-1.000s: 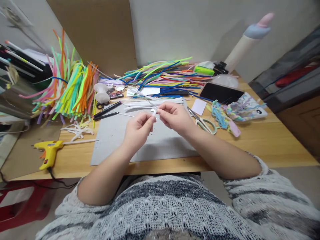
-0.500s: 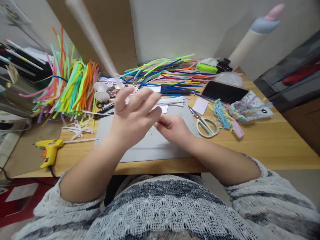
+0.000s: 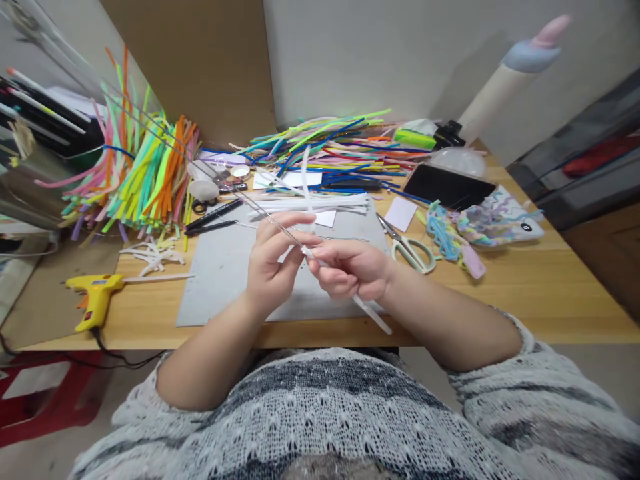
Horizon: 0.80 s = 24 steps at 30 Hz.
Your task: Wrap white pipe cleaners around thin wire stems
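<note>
Above a grey mat (image 3: 215, 273), my left hand (image 3: 270, 267) and my right hand (image 3: 353, 270) meet over the desk. My left hand pinches a long thin metal wire (image 3: 165, 137) that slants up to the far left. My right hand is closed on a white pipe cleaner (image 3: 373, 315); one end sticks out below the fist toward the desk edge, and another white length rises past the fingers. Wire and pipe cleaner cross between the fingertips of both hands.
Scissors (image 3: 411, 248) lie right of the mat, beside a black phone (image 3: 447, 186) and a pastel twisted craft piece (image 3: 483, 223). A yellow glue gun (image 3: 95, 295) lies at left. Coloured pipe cleaners are heaped at left (image 3: 143, 173) and at the back (image 3: 335, 143). Two black pens (image 3: 213, 220) lie nearby.
My left hand was raised high half a second ago and has come back down to meet my right hand. The white pipe cleaner now sticks out below my right fist.
</note>
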### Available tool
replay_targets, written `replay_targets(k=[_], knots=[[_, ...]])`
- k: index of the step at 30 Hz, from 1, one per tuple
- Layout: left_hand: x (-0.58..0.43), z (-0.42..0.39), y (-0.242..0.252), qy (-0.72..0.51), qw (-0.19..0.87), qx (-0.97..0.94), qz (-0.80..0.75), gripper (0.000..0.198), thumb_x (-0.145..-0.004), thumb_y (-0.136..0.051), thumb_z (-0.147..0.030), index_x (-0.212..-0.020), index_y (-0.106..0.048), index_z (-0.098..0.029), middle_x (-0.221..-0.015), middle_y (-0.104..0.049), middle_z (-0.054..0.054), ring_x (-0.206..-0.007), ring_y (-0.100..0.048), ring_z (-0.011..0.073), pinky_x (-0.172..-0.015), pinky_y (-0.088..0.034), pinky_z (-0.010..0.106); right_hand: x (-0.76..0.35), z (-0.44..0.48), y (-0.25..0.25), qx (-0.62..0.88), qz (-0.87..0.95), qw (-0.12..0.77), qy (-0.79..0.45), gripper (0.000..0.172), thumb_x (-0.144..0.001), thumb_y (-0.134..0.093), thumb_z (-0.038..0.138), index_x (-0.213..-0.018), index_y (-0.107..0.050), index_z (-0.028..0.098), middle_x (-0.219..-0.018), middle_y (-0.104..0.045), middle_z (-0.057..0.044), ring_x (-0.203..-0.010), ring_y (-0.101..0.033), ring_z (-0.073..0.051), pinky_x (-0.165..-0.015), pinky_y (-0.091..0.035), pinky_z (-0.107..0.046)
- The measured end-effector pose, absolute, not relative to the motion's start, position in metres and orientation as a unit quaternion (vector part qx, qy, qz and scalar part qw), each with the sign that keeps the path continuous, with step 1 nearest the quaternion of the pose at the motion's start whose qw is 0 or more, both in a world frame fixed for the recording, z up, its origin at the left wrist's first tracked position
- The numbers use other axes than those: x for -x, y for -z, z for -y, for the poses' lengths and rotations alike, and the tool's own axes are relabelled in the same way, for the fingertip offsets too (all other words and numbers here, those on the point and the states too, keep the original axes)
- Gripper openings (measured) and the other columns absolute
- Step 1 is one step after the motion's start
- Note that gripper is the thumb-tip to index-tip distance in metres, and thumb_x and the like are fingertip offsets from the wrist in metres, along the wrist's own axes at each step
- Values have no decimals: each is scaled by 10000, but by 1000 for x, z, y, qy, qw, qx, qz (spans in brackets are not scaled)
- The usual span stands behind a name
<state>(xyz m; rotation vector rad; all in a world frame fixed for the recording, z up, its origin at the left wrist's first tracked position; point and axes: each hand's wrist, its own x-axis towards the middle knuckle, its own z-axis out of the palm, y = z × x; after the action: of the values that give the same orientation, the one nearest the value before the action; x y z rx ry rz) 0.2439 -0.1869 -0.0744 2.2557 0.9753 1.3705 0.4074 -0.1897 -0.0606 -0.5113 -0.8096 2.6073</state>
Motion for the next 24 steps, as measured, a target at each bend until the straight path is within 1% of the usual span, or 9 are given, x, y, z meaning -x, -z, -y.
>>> replay_targets(k=[3, 6, 11, 12, 14, 16, 17, 21, 24], knots=[[-237, 185, 72, -445, 165, -823, -313, 181, -900, -402, -278, -851, -565, -217, -963, -660, 62, -1004, -583, 198, -918, -415, 429, -407, 190, 64, 170, 280, 191, -925, 208, -858, -409, 290, -758, -531, 154, -408, -378, 96, -305, -146, -26, -282, -143, -119], [-235, 186, 73, -446, 124, -826, -322, 138, -886, -425, -246, -820, -540, -210, -873, -671, 49, -891, -617, 175, -943, -396, 434, -406, 191, 65, 157, 279, 202, -925, 217, -877, -395, 276, -777, -537, 145, -422, -388, 92, -308, -139, -22, -284, -140, -114], [-235, 189, 78, -461, 12, -826, -325, 81, -848, -440, -171, -830, -511, -207, -877, -658, 39, -892, -606, 167, -1012, -338, 461, -404, 195, 65, 167, 287, 238, -913, 182, -874, -444, 278, -784, -538, 151, -430, -394, 99, -307, -131, -11, -298, -143, -112], [-235, 190, 80, -464, 3, -823, -326, 84, -850, -436, -163, -834, -505, -207, -863, -656, 37, -867, -606, 161, -987, -369, 440, -403, 195, 65, 174, 289, 248, -908, 174, -869, -455, 283, -783, -536, 155, -430, -389, 103, -308, -132, -11, -302, -144, -112], [-235, 192, 83, -464, -1, -823, -327, 93, -854, -437, -147, -860, -511, -203, -804, -644, 33, -779, -596, 142, -847, -458, 346, -402, 197, 65, 187, 297, 269, -897, 167, -863, -469, 289, -780, -532, 158, -428, -380, 106, -313, -134, -13, -306, -140, -114], [-234, 194, 85, -452, -9, -827, -334, 107, -851, -457, -135, -897, -535, -193, -753, -626, 35, -703, -572, 129, -681, -467, 261, -400, 198, 65, 194, 317, 295, -880, 161, -854, -484, 292, -781, -533, 158, -434, -388, 105, -318, -143, -16, -308, -136, -120], [-233, 196, 85, -445, -18, -828, -341, 116, -847, -474, -134, -915, -551, -189, -740, -620, 36, -682, -562, 125, -632, -451, 242, -400, 198, 64, 200, 329, 314, -868, 157, -846, -501, 298, -783, -536, 159, -438, -398, 104, -319, -151, -16, -309, -135, -124], [-229, 204, 76, -433, -52, -823, -365, 148, -831, -529, -153, -952, -604, -194, -712, -619, 27, -639, -546, 116, -604, -427, 233, -396, 201, 63, 260, 401, 410, -776, 189, -803, -589, 347, -776, -552, 164, -456, -438, 94, -336, -214, -16, -323, -135, -145], [-226, 208, 69, -430, -80, -822, -366, 145, -820, -554, -164, -944, -620, -197, -680, -611, 20, -613, -529, 117, -588, -408, 241, -393, 204, 63, 315, 459, 463, -690, 215, -798, -605, 373, -760, -557, 166, -470, -458, 79, -366, -280, -25, -351, -174, -163]])
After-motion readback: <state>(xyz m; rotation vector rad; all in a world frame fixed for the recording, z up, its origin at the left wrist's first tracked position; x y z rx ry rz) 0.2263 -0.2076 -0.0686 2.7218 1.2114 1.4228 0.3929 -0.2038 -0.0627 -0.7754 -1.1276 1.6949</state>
